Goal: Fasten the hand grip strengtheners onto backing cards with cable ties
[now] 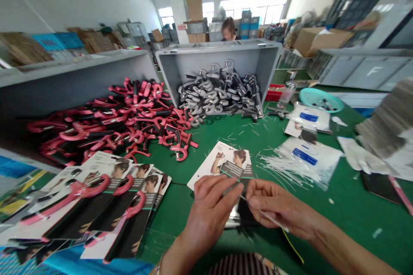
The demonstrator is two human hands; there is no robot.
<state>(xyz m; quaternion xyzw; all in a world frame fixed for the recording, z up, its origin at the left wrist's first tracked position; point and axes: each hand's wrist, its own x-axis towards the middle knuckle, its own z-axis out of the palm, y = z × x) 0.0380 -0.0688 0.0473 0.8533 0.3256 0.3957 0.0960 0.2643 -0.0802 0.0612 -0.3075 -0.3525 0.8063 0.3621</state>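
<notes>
A printed backing card [211,163] with a photo of a person lies at the table's near middle, over more dark card. My left hand [213,206] lies across its lower part, fingers curled and closed on it. Between the pinched fingers of my right hand [277,202] runs a thin white cable tie [269,218], whose other end reaches my left fingertips. My hands hide whatever is under them on the card. Loose cable ties [290,167] spill from a plastic bag [318,159] to the right.
Pink hand grip strengtheners [129,124] heap from a grey bin at left; grey ones [219,90] fill another bin [271,64]. Carded pink grips [125,215] are stacked at near left. A turquoise plate [309,94] and paper sheets [387,116] stand right. Another person [229,30] is behind.
</notes>
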